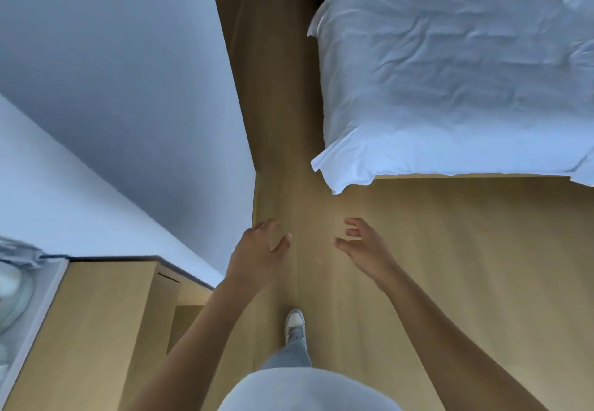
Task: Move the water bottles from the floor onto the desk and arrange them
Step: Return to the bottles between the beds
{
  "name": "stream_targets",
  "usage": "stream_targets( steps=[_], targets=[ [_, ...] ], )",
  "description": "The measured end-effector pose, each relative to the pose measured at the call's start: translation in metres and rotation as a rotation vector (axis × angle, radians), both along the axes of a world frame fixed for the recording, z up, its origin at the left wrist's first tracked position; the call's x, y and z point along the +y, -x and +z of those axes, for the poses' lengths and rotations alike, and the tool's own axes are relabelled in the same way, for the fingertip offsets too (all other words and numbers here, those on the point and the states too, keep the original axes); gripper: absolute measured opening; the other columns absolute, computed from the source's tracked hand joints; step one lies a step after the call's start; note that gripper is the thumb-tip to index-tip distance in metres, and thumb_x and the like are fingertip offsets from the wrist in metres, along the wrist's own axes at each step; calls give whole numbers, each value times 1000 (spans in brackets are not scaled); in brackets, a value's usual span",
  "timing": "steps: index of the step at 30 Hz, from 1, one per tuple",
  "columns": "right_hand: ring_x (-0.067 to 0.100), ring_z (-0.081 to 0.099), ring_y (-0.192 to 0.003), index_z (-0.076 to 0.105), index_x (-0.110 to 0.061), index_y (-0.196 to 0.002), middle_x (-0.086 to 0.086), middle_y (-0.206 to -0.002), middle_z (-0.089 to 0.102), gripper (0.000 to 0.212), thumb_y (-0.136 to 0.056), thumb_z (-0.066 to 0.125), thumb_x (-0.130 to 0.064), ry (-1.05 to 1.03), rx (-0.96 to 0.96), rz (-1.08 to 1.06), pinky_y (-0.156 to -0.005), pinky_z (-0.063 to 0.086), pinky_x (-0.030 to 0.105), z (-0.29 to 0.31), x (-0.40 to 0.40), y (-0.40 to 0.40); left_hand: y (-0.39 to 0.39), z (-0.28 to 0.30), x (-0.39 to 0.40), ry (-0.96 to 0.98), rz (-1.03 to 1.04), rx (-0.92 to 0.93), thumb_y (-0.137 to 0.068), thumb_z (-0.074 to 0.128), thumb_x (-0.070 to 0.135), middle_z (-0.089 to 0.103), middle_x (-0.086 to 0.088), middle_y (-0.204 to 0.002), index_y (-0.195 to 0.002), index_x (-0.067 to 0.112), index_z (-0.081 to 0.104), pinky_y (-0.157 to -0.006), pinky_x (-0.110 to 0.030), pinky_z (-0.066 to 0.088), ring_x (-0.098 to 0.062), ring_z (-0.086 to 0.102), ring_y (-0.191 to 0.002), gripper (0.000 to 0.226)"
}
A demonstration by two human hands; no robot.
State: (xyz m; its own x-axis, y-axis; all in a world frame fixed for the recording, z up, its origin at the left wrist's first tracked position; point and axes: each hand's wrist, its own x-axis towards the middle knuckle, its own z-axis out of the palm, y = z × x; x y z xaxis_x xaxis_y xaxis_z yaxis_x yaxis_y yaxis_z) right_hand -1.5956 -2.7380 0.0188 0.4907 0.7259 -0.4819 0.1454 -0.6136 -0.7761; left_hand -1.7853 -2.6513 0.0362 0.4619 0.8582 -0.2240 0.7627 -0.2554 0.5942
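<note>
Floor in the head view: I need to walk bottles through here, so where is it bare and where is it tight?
The wooden floor is bare and wide below the bed, right of both empty hands. The strip between wall and bed is narrow but free. It is tightest at the wooden cabinet, lower left.

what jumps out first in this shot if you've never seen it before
Two bare hands, left hand and right hand, reach forward side by side, open and holding nothing, above the wood floor at centre. A bed with rumpled white bedding fills the upper right, and a wooden cabinet stands at lower left against the white wall. No bottle is clearly in view; one white shoe steps forward below the hands.
</note>
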Motion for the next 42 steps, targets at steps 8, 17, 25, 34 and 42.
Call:
stream_targets(
  steps=[8, 17, 25, 34, 42],
  targets=[
    [13, 55, -115, 48, -22, -135, 0, -129, 56, 52, -87, 68, -30, 0, 0, 17, -75, 42, 23, 2, 150, -79, -84, 6, 155, -30, -22, 28, -96, 46, 46, 51, 2, -141, -137, 23, 46, -100, -27, 37, -18, 49, -128, 47],
    [14, 54, -109, 52, -23, -132, 2, -128, 58, 45, -89, 66, -29, 24, 14, 92, -70, 44, 20, -12, 337, -211, -212, -2, 332, 31, -2, 70, -96, 48, 44, 55, 0, -135, -134, 19, 49, -102, -30, 40, -18, 51, -125, 46],
    [14, 55, -103, 52, -21, -131, 3, -123, 61, 46, -90, 65, -34, 24, -21, 181, -82, 43, 23, 8, 510, -324, -309, 13, 493, 6, 82, 58, -96, 48, 41, 58, -2, -130, -133, 18, 51, -88, -24, 37, -20, 55, -117, 44],
    [19, 55, -111, 47, -20, -136, 4, -125, 59, 48, -92, 63, -33, 54, -4, 228, -88, 43, 27, -9, 710, -403, -388, -12, 688, 38, 9, 105, -98, 46, 40, 55, 0, -136, -138, 16, 46, -100, -25, 37, -16, 50, -125, 47],
    [25, 58, -111, 47, -12, -134, 15, -123, 57, 45, -93, 62, -22, 2, 21, 171, -67, 45, 16, 15, 912, -463, -466, 8, 900, 28, 3, 50, -96, 50, 37, 51, -2, -139, -136, 17, 48, -103, -33, 38, -19, 47, -128, 45]
  ],
)
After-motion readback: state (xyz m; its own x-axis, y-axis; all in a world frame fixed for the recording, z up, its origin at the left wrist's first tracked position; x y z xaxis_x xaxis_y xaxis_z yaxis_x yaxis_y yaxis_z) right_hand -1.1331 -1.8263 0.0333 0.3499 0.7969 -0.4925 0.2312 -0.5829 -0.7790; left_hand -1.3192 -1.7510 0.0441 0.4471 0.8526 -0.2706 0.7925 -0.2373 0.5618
